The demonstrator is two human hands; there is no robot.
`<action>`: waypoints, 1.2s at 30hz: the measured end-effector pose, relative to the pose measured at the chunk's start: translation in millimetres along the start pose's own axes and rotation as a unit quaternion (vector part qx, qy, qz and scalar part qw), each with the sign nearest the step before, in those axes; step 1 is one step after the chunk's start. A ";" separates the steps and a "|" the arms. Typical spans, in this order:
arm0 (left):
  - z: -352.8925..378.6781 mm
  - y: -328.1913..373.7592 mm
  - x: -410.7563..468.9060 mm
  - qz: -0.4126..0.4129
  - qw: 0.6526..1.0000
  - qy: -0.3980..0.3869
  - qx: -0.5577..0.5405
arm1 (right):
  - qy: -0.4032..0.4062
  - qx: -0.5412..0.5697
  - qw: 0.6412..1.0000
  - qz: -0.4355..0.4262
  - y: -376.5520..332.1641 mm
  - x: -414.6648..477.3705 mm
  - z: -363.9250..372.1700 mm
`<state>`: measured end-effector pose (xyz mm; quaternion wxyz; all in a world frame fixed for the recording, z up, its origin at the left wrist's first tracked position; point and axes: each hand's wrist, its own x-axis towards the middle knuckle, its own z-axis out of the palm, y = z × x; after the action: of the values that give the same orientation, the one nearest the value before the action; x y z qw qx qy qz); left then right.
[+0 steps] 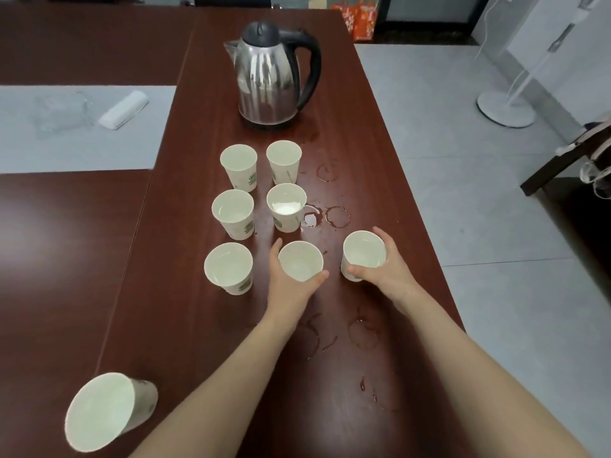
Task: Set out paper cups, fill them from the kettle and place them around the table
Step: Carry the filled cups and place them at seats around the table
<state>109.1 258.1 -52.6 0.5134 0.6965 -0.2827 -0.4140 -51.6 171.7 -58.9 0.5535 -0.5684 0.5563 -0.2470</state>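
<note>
While left hand (287, 289) grips middle cup (301, 263), right hand (387, 276) grips right cup (363, 252), kettle (268, 81) beyond, water rings (337, 216) around

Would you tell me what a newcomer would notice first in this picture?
A steel kettle stands at the table's far end, behind six paper cups in two rows. The left hand grips the nearest cup of the right row; the right hand grips a seventh cup, off to the right.
</note>
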 end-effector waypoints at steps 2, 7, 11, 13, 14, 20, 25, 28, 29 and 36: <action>-0.7 -4.0 -0.1 0.009 1.000 0.005 0.001 | -0.003 -0.009 1.000 -0.003 1.5 1.1 -0.3; 1.8 -11.2 2.1 0.029 0.999 0.022 0.017 | 0.003 -0.035 0.999 -0.025 8.6 4.5 -1.2; 2.7 -13.1 6.1 0.028 0.999 0.030 0.012 | 0.029 -0.034 0.998 -0.055 10.4 6.0 1.6; 3.6 -13.5 6.6 0.028 0.999 0.038 0.007 | 0.038 -0.027 0.997 -0.066 12.9 7.4 2.3; 3.7 -14.6 6.8 0.030 0.999 0.039 0.006 | 0.042 -0.026 0.996 -0.069 14.3 8.0 2.5; -1.2 -17.0 13.3 0.051 0.998 0.021 0.016 | 0.079 -0.003 0.995 -0.066 9.2 7.9 10.1; 0.6 -10.8 17.0 0.061 0.998 0.020 -0.006 | 0.083 0.003 0.994 -0.072 9.1 7.6 11.1; 2.7 -6.4 13.5 0.066 0.998 0.010 -0.020 | 0.086 0.006 0.993 -0.075 9.8 7.2 11.0; 3.5 -5.5 11.9 0.068 0.997 0.006 -0.023 | 0.087 0.007 0.993 -0.077 10.2 6.9 11.0; 0.1 -14.8 5.9 0.067 0.997 0.016 -0.019 | 0.087 0.003 0.992 -0.091 17.8 -0.4 15.3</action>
<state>111.4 257.9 -68.4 0.5577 0.6727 -0.3124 -0.3725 -44.3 181.6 -79.0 0.4800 -0.5911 0.5478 -0.3467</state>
